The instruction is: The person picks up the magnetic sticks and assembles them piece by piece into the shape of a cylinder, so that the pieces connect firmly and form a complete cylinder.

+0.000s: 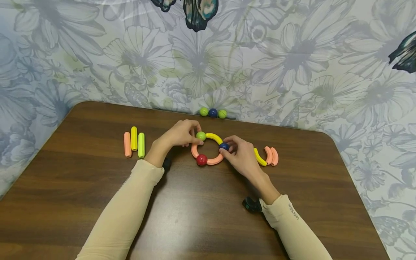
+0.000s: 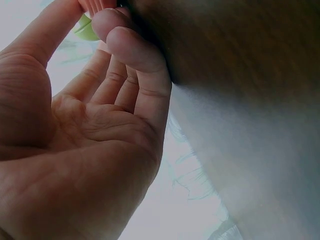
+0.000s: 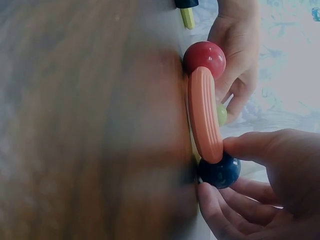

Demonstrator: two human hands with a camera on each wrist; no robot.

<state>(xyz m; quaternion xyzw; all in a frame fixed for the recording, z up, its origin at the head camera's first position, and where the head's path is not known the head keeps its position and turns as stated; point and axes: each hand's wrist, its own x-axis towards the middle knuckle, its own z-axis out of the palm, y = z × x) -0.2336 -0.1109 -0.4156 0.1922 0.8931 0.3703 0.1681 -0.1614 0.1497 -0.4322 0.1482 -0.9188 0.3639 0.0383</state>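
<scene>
A ring of curved rods and balls lies on the table. It has a yellow curved rod [image 1: 214,137], a salmon curved rod [image 3: 204,115], another salmon curved rod [image 1: 194,151] at left, and a red ball [image 1: 202,159] at the front. At the ring's far left, my left hand [image 1: 183,134] pinches the green ball [image 1: 201,136]; in the left wrist view a ribbed salmon end [image 2: 98,5] shows by the fingertips. My right hand [image 1: 242,155] holds the blue ball [image 3: 220,170] between thumb and fingers, where yellow and salmon rods meet.
Straight salmon, yellow and green rods [image 1: 134,139] lie to the left. Right of my right hand are a yellow curved rod [image 1: 260,157] and two salmon ones [image 1: 272,156]. Two green balls and a blue ball [image 1: 212,113] sit along the table's back edge, against the flowered wall.
</scene>
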